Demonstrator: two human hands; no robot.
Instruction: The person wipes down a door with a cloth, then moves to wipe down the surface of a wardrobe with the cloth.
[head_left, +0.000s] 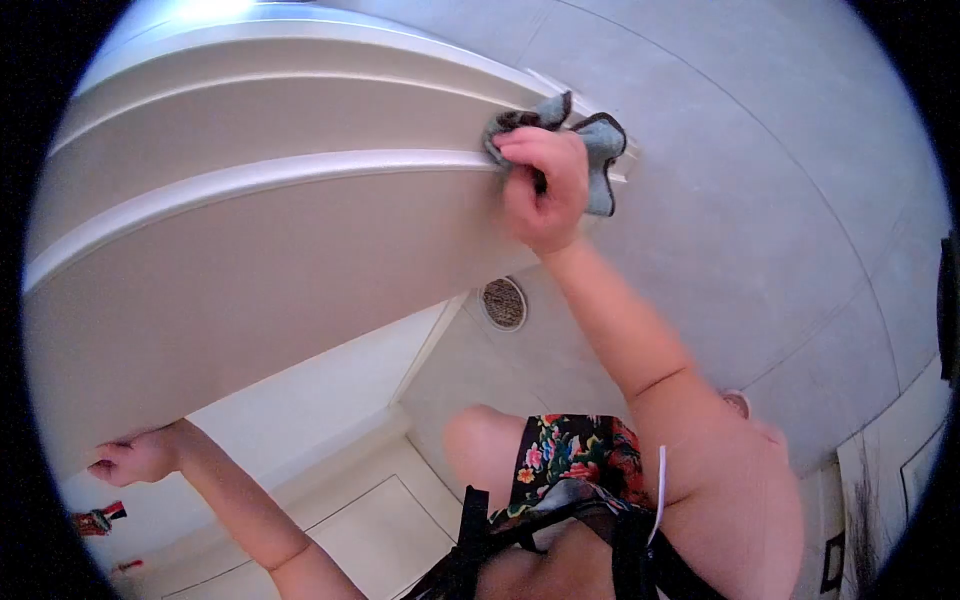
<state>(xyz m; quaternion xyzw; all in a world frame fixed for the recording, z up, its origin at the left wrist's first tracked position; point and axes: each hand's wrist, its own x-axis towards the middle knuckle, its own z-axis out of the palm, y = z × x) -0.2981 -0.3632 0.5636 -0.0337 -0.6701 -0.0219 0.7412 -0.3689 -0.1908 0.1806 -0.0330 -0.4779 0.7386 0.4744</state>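
Observation:
A grey-blue cloth with dark edging (602,150) is bunched in my right hand (548,185). That hand presses it against the right end of a beige panelled board (290,235) with white raised ridges. My left hand (140,455) is at the lower left, by the board's near edge, with its fingers curled. Whether it grips that edge or anything else is hidden.
Under the board, a round white bowl of brown grains (503,304) stands on the grey tiled floor (760,200). A small red and dark object (98,520) lies below my left hand. Floral shorts (570,455) cover my lap.

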